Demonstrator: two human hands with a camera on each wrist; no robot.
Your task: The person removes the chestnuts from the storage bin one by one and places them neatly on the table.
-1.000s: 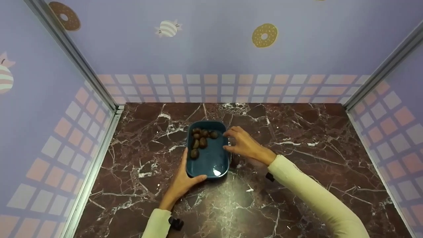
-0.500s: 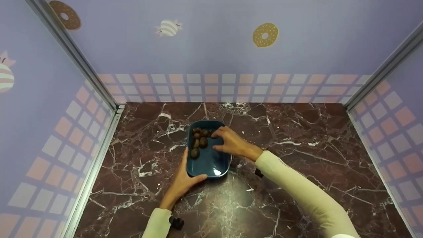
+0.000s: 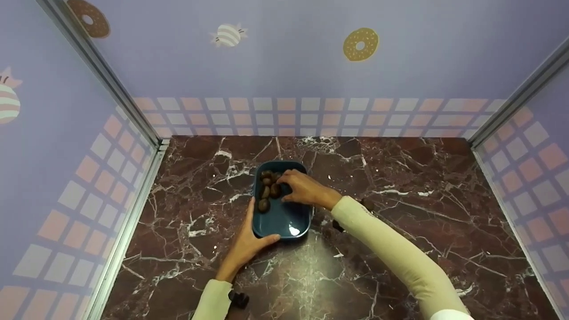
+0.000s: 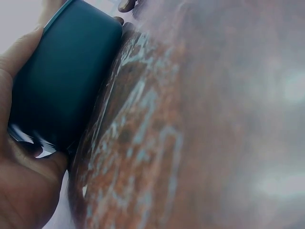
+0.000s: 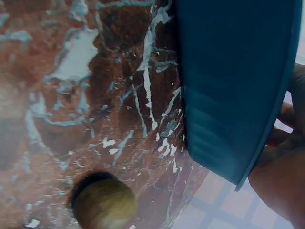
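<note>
A deep teal rectangular dish [image 3: 286,220] holds several brown, rounded chestnuts [image 3: 264,205], clustered along its left side and far end. At its near left corner my left hand [image 3: 246,243] grips the wall, thumb at the near rim and fingers along the left side. My right hand [image 3: 306,187] reaches over the right rim into the dish, its curved fingers just above the chestnuts at the far end and its thumb apart from them. The hand covers part of the cluster. In the right wrist view the dish wall [image 5: 233,86] hides most of its fingers.
Right of the dish, beside the right sleeve, a loose chestnut [image 3: 368,204] lies on the dark red marbled tabletop [image 3: 186,178]; the right wrist view shows a blurred brown round thing [image 5: 105,204] there. Patterned lilac wall panels [image 3: 293,66] enclose the back and both sides.
My right hand has moved left from the dish's right rim to over the chestnuts inside, covering the rightmost one. The left hand and the dish have stayed in place.
</note>
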